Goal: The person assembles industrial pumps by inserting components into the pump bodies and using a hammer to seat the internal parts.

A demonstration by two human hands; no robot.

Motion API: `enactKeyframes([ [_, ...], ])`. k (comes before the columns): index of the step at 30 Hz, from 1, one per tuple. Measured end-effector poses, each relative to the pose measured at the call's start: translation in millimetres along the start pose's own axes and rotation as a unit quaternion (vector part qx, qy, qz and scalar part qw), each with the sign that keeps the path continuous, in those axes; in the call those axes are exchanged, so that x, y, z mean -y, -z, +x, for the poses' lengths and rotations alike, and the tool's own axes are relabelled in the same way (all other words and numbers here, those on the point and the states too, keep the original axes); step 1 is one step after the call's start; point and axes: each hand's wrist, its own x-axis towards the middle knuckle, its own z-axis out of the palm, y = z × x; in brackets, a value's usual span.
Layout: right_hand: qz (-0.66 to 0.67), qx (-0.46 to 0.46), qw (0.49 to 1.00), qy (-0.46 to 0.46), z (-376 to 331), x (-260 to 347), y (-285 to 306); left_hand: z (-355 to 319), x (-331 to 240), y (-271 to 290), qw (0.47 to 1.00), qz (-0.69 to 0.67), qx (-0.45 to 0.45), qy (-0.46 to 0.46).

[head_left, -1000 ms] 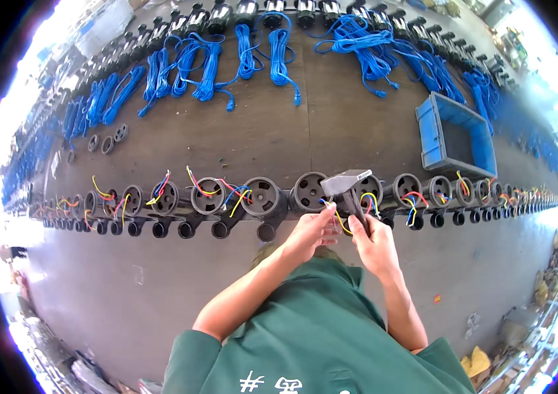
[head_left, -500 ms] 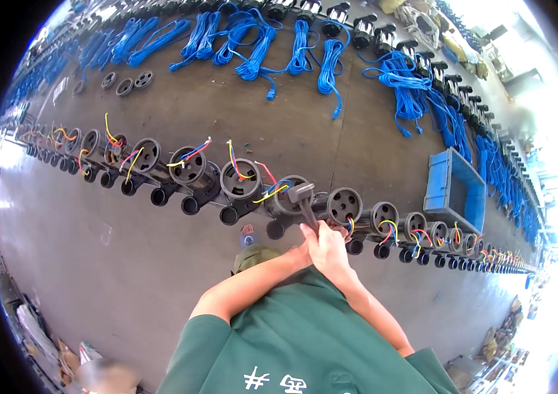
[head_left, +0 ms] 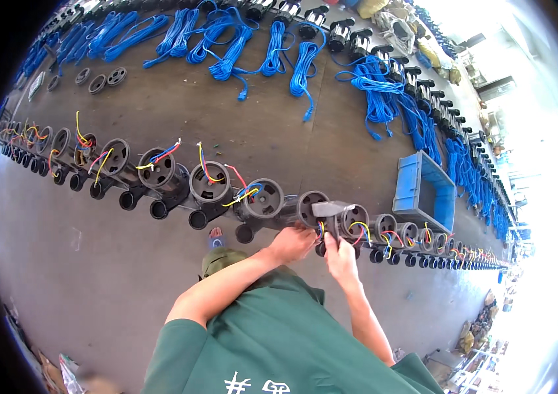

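My right hand [head_left: 343,262] is wrapped round the handle of a hammer [head_left: 333,210], its metal head raised in front of a round slotted housing. Just left of it, my left hand [head_left: 294,244] has its fingers curled at the lower edge of a dark grey pump housing [head_left: 310,205]. Red, blue and yellow wires [head_left: 321,228] come out beside those fingertips. Whatever the left fingers grip is hidden. To the left stands another pump housing [head_left: 264,198] with a slotted round face, loose wires on it and a black side outlet [head_left: 245,232] below.
A long row of similar housings runs both ways along the table edge. On the brown table [head_left: 253,125] lie bundled blue cables [head_left: 304,69] and loose round covers [head_left: 98,83]. A blue crate [head_left: 407,184] stands at the right. Black-and-silver pumps [head_left: 341,34] line the far side.
The view has shifted right along the row. The hammer has moved rightward to another housing, its head now turned sideways. My hands, earlier close together, have separated.
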Motion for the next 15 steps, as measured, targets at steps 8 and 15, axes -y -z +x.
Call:
enactKeyframes([
  [8,0.145,-0.004,0.989,-0.017,-17.4,55.5,45.3,1.7,0.4,4.6,0.999,-0.011,-0.027,-0.039],
  [15,0.036,0.036,0.993,-0.110,1.3,21.1,24.9,3.8,3.0,1.8,0.997,-0.010,-0.058,-0.045],
])
